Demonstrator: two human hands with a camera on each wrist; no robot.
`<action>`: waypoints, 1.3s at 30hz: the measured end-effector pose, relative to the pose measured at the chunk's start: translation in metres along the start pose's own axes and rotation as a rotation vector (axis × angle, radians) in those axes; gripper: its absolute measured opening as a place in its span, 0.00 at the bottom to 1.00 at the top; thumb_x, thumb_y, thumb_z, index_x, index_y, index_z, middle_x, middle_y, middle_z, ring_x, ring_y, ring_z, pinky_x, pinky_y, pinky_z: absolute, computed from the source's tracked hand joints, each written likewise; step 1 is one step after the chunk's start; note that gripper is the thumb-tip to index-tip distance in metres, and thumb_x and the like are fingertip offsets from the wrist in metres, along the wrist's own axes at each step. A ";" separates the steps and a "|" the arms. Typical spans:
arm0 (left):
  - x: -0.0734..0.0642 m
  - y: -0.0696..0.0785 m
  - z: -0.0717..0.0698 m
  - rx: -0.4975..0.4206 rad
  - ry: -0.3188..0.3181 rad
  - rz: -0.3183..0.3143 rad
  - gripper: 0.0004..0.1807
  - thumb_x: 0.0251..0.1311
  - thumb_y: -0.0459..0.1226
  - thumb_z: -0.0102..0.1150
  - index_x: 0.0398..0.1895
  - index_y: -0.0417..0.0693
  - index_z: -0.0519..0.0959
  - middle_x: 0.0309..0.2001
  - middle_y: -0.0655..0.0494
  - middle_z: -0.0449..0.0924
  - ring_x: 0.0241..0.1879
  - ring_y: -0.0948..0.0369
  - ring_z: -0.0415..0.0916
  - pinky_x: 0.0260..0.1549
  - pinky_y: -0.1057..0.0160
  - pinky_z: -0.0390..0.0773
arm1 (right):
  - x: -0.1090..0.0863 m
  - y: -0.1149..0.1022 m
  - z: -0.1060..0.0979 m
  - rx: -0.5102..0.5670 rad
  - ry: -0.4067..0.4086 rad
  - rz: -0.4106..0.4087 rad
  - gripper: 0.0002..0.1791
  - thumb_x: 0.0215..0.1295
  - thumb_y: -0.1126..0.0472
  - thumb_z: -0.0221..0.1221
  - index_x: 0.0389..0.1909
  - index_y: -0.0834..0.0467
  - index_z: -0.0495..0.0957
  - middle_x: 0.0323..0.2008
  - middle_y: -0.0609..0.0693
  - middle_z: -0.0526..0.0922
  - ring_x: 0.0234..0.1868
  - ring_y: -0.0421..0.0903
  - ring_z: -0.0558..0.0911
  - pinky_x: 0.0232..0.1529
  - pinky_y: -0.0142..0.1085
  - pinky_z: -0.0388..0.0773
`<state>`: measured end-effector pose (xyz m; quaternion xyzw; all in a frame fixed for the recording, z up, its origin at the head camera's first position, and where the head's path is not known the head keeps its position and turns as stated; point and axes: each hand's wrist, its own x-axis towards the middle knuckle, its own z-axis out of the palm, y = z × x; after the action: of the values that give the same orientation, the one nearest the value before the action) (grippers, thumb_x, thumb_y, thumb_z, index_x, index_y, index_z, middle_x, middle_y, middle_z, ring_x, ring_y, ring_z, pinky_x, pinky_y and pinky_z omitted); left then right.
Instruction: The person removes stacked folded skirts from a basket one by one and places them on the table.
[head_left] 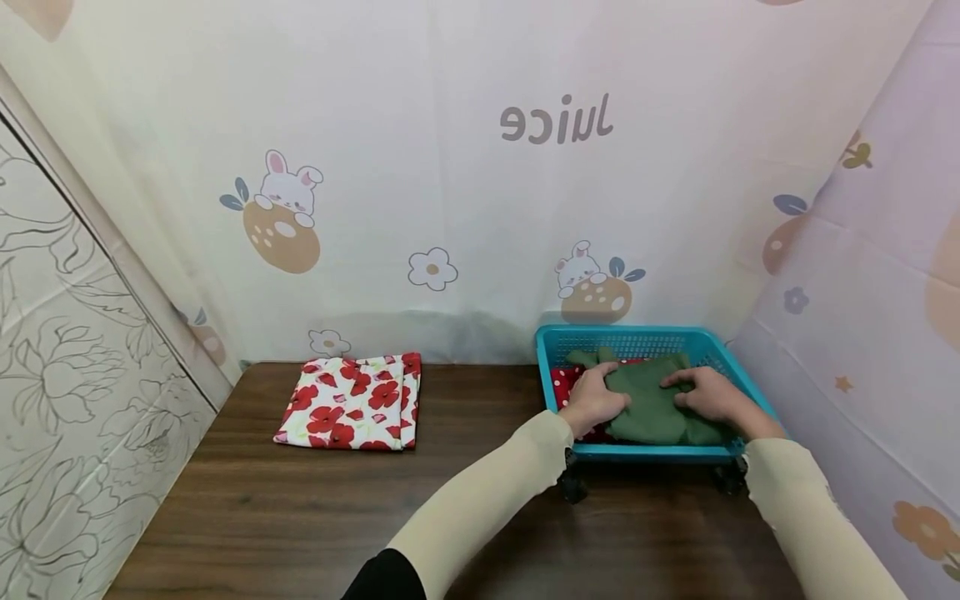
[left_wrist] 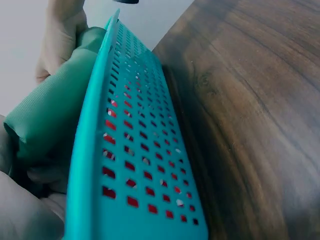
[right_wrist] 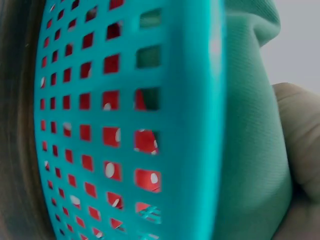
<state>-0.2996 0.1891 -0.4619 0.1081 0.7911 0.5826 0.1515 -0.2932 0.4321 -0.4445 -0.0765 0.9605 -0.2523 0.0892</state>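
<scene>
"Tabletop [head_left: 225, 500] finish, bkgd.?"
"Dk. wood-grain; printed drape [head_left: 465, 208] behind."
"Container, qty?"
"Basket [head_left: 637, 452], 1 ea., blue, perforated, at R; contains green cloth [head_left: 652, 408] over red dotted cloth [head_left: 561, 385]."
"Grip status?"
"LH [head_left: 596, 400] and RH [head_left: 712, 396], qty 2, both grasp green cloth inside basket. Folded floral cloth [head_left: 348, 404], qty 1, lies at L, well apart."

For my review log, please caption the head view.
Left hand and right hand hold green cloth in a blue basket; folded floral cloth lies apart on the table.
</scene>
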 end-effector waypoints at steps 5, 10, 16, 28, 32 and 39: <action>0.000 0.003 -0.010 0.036 0.008 0.088 0.34 0.63 0.34 0.66 0.73 0.60 0.71 0.67 0.58 0.74 0.44 0.62 0.73 0.38 0.63 0.78 | -0.005 -0.011 -0.003 -0.013 0.078 -0.015 0.20 0.69 0.66 0.57 0.59 0.70 0.80 0.43 0.70 0.84 0.17 0.42 0.63 0.24 0.38 0.65; -0.002 0.004 -0.024 0.004 0.004 0.144 0.34 0.63 0.29 0.64 0.72 0.62 0.74 0.68 0.57 0.73 0.36 0.62 0.72 0.30 0.65 0.76 | -0.011 -0.021 -0.007 -0.037 0.135 -0.026 0.21 0.68 0.63 0.63 0.59 0.67 0.81 0.49 0.74 0.83 0.23 0.44 0.69 0.26 0.38 0.67; -0.004 0.001 -0.045 -0.040 -0.022 0.216 0.36 0.61 0.24 0.58 0.70 0.64 0.76 0.71 0.57 0.72 0.22 0.60 0.62 0.20 0.62 0.63 | -0.015 -0.037 -0.012 0.000 0.173 -0.041 0.22 0.67 0.64 0.64 0.61 0.64 0.82 0.36 0.66 0.88 0.19 0.43 0.67 0.25 0.37 0.67; -0.008 -0.005 -0.084 -0.021 -0.061 0.311 0.38 0.61 0.28 0.58 0.75 0.64 0.69 0.71 0.52 0.69 0.25 0.58 0.62 0.26 0.60 0.66 | -0.019 -0.075 -0.001 0.063 0.206 -0.123 0.21 0.72 0.65 0.58 0.64 0.60 0.79 0.62 0.73 0.76 0.17 0.44 0.69 0.29 0.38 0.69; -0.012 -0.008 -0.097 -0.037 -0.034 0.330 0.34 0.65 0.32 0.60 0.73 0.64 0.72 0.69 0.53 0.72 0.34 0.61 0.72 0.32 0.61 0.73 | -0.016 -0.085 0.006 0.064 0.282 -0.134 0.21 0.74 0.60 0.59 0.64 0.59 0.79 0.64 0.72 0.75 0.24 0.49 0.75 0.30 0.39 0.71; -0.022 -0.018 -0.120 -0.016 -0.021 0.397 0.28 0.70 0.34 0.61 0.71 0.66 0.74 0.73 0.59 0.70 0.61 0.58 0.76 0.50 0.58 0.79 | -0.010 -0.108 0.019 0.088 0.329 -0.158 0.21 0.74 0.57 0.61 0.64 0.58 0.80 0.66 0.70 0.74 0.56 0.66 0.79 0.44 0.53 0.80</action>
<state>-0.3235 0.0693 -0.4432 0.2668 0.7479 0.6063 0.0428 -0.2685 0.3317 -0.4058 -0.1053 0.9412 -0.3093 -0.0857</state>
